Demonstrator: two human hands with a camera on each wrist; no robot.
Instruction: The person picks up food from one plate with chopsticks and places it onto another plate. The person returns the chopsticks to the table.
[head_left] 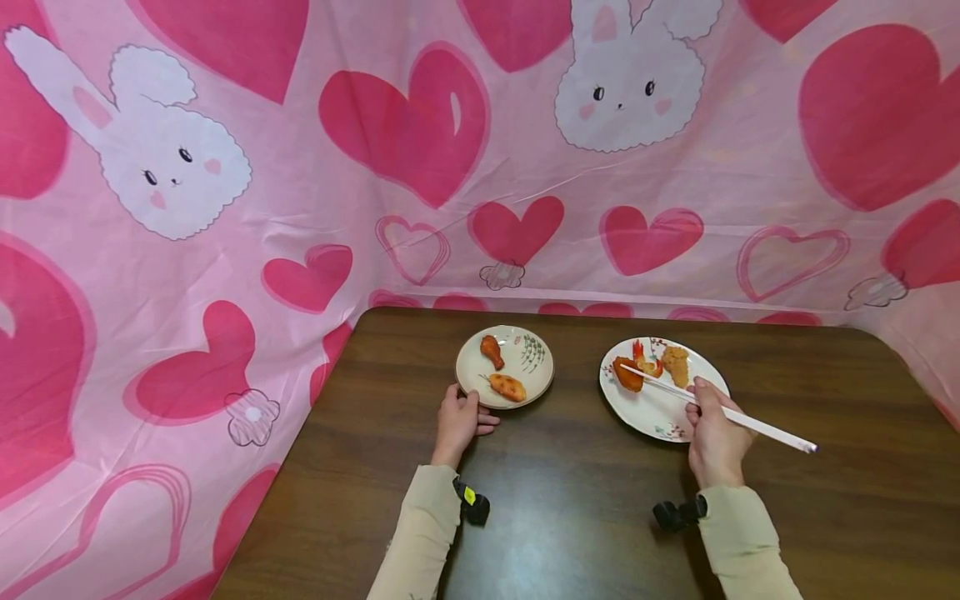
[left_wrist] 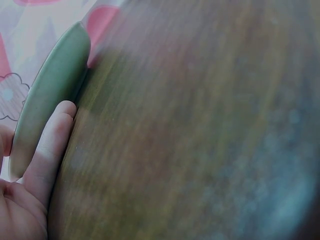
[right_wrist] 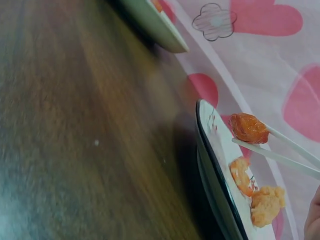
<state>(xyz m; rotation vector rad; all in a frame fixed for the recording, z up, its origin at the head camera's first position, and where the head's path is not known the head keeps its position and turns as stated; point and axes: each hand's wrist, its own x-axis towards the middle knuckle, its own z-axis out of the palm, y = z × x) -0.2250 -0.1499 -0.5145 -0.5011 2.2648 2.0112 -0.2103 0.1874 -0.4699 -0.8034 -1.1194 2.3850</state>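
Observation:
My left hand point(head_left: 457, 421) pinches the near-left rim of a small round plate point(head_left: 471, 360); in the left wrist view a finger point(left_wrist: 52, 140) lies against its underside. A drumstick point(head_left: 492, 352) and a browned wing-like piece point(head_left: 507, 387) lie on this plate. My right hand point(head_left: 718, 446) holds white chopsticks point(head_left: 765, 428) over a larger oval plate point(head_left: 637, 417). Between their tips is a glazed reddish-brown chicken-like piece point(right_wrist: 248, 128), raised above the plate in the right wrist view. A shrimp point(right_wrist: 241, 175) and a golden fried piece point(right_wrist: 266, 205) lie on the oval plate.
Both plates stand towards the far side of a dark wooden table point(head_left: 555, 500). A pink cloth point(head_left: 525, 175) with hearts and rabbits hangs behind and to the left. Small black wrist cameras point(head_left: 474, 506) sit at both cuffs.

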